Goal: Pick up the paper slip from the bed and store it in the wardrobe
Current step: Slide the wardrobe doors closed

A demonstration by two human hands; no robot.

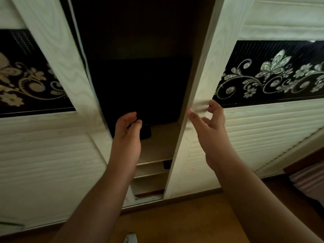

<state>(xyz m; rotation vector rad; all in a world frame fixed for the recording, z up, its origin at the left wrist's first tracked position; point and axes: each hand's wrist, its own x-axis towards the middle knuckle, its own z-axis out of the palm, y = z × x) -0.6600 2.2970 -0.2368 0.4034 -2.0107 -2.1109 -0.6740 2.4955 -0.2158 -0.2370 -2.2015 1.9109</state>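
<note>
Nearest to me: wood floor (192, 216) and a bit of white footwear (130, 238) at the bottom edge. Both forearms reached up twd the wardrobe (52, 155).

Left hand (127, 126) sat in the gap btwn the sliding doors, fingers curled loosely twd the thumb; I couldn't tell if anything was pinched there, nothing pale showed. Right hand (209, 120) was spread, fingertips on the edge of the right door (194, 95), not clamped on it.

Behind the hands: a pale shelf (163, 137), w/ a dark flat object (143, 92) standing on it, thinner shelves below. Deeper in, all shadow.

Paper slip: not visible anywhere in view, neither in a hand nor on a shelf. Bed itself not clearly in frame.

My read: this was the storing step, w/ the door open or being handled. Next move prob. called for a clear look at the shelf to confirm the slip lay there, then a push on the door edge to slide it shut.
</note>
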